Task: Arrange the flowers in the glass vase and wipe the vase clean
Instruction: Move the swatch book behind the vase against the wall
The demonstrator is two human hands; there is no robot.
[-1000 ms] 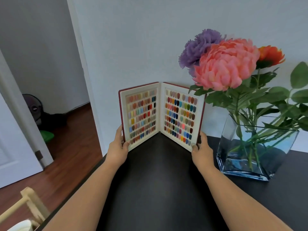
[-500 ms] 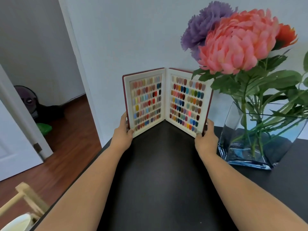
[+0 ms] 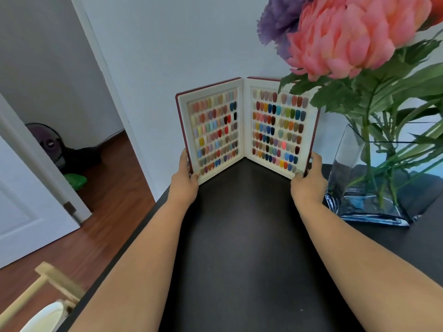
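Observation:
A square glass vase (image 3: 347,164) with water stands on the black table (image 3: 244,236) at the right. In it are a pink flower (image 3: 347,37), a purple flower (image 3: 280,17) and green stems and leaves (image 3: 383,97). An open colour-swatch book (image 3: 247,125) stands upright against the wall, left of the vase. My left hand (image 3: 184,180) grips its left cover at the bottom edge. My right hand (image 3: 309,180) grips the right cover's lower corner, close beside the vase.
The table's left edge drops to a wooden floor (image 3: 103,212). A white door (image 3: 28,188) and doorway lie at the left, with a fan (image 3: 45,142) and a green object (image 3: 74,180) beyond. A wooden frame (image 3: 48,281) and a white item sit at the bottom left.
The view has moved closer and the flowers now fill the upper right. Both hands keep their hold on the swatch book, which stands further back toward the wall.

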